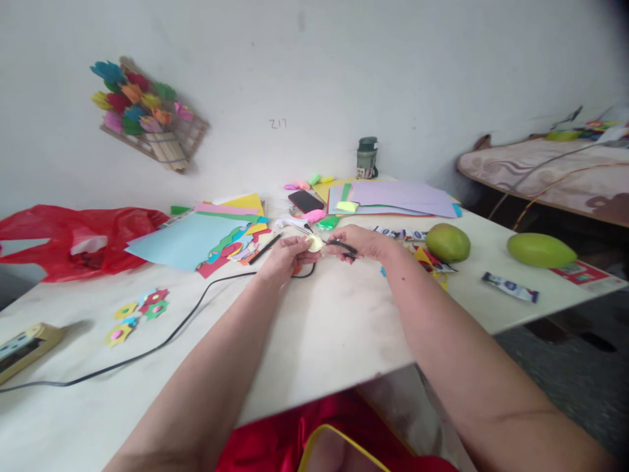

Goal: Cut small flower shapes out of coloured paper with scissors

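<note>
Between finger and thumb, my left hand (289,257) pinches a small pale-yellow piece of paper (314,243). My right hand (361,241) grips black-handled scissors (343,248), whose blades point toward the paper's right side. Just behind the hands lie a white glue gun (291,223), a pink lump (314,216) and a green packet (328,223). A black stick-like thing (264,249) rests left of my left hand. Whether the blades touch the paper is too small to tell.
Coloured paper scraps (230,246) and a light-blue sheet (170,242) lie left; paper flowers (156,305) sit nearer. A black cable (189,314) crosses the table toward a power strip (24,347). Mangoes (447,242) and a tube (510,287) are right; a phone (305,200) lies behind.
</note>
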Tool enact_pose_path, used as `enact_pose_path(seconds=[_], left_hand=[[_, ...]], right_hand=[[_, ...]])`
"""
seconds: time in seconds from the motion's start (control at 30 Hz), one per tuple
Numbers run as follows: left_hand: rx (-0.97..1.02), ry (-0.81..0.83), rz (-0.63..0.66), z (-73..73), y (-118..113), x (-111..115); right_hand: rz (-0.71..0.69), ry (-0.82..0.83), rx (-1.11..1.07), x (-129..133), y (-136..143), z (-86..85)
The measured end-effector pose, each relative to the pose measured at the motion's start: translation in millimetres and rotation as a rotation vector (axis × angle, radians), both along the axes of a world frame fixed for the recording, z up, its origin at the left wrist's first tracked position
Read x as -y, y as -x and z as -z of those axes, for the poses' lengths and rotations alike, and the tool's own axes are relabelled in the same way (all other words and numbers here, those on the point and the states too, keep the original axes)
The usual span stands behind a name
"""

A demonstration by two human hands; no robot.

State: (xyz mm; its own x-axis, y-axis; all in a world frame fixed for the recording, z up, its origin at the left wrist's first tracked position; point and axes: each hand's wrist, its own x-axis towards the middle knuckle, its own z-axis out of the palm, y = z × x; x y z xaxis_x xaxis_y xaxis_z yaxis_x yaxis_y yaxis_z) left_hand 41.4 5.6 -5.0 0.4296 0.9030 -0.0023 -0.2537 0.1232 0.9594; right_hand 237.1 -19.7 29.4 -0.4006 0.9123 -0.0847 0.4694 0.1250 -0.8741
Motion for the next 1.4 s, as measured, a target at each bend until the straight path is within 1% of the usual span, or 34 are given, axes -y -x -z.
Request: enact_pose_path(seconds=[0.13, 0.33, 0.5, 0.7, 0.83, 0.93, 1.03, 1.17, 1.4], left_hand=[[0.003, -0.006, -0.003, 1.1, 0, -1], [0.003, 0.000, -0.011, 0.3, -1, 0], [-0.011, -0.004, -0.013, -0.5, -2, 2], [-0.047, -0.004, -0.005, -2.3, -3, 4], [-0.077, 0.004, 0.005, -4.1, -4, 6], [-0.102, -0.003, -0.012, -3.6, -5, 7], [-0.126, -0.041, -0.004, -1.5, -5, 6], [-0.154, -0.093, 0.011, 0.6, -4, 3], [-0.167, -0.096, -0.018, -2.9, -4, 5]], right_hand=[[-0.015, 0.014, -0.023, 1, -1, -1.7], [-0.040, -0.019, -0.013, 0, -4, -0.5], [-0.041, 0.020, -0.033, 2, -6, -2.4], [-0.052, 0.025, 0.053, 6, -12, -5.6], [-0.051, 0.057, 0.053, 8, -14, -8.9], [-0.045, 0.079, 0.064, 10, -15, -10.1], [-0.046, 0.086, 0.069, 10, -16, -10.0], [-0.041, 0.055, 0.050, 9, -17, -9.4], [-0.020, 0.060, 0.027, 4, -20, -3.7]])
